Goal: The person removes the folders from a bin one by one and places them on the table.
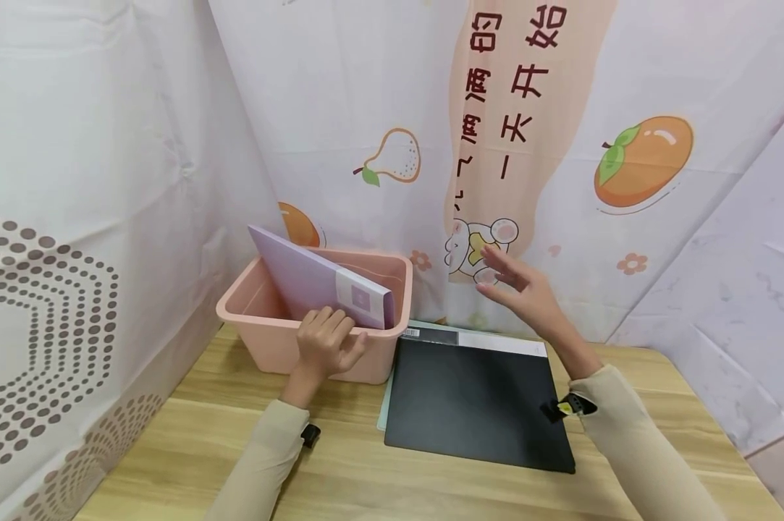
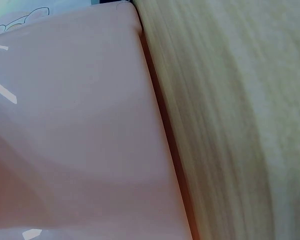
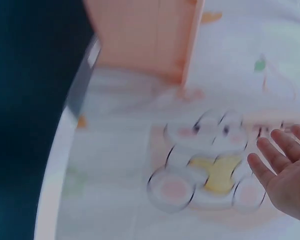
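A pink plastic bin [image 1: 268, 347] stands on the table, its side wall [image 2: 90, 110] filling much of the left wrist view. Inside it a lilac file folder [image 1: 300, 278] leans at a slant, its white-labelled spine facing up. My left hand [image 1: 326, 344] grips the bin's front rim, fingers curled over the edge. To the right, my right hand [image 1: 522, 293] is raised in the air with its fingers extended, holding nothing. Below it a black folder [image 1: 476, 405] lies flat beside the bin. In the right wrist view the fingers of that hand [image 3: 290, 180] are spread.
Under the black folder, a pale green sheet or folder [image 1: 384, 416] shows at its edges. Behind the wooden table [image 1: 444, 496] hangs a printed curtain [image 1: 339, 87] with fruit and a cartoon animal, and another white cloth [image 1: 105, 130] hangs at the left.
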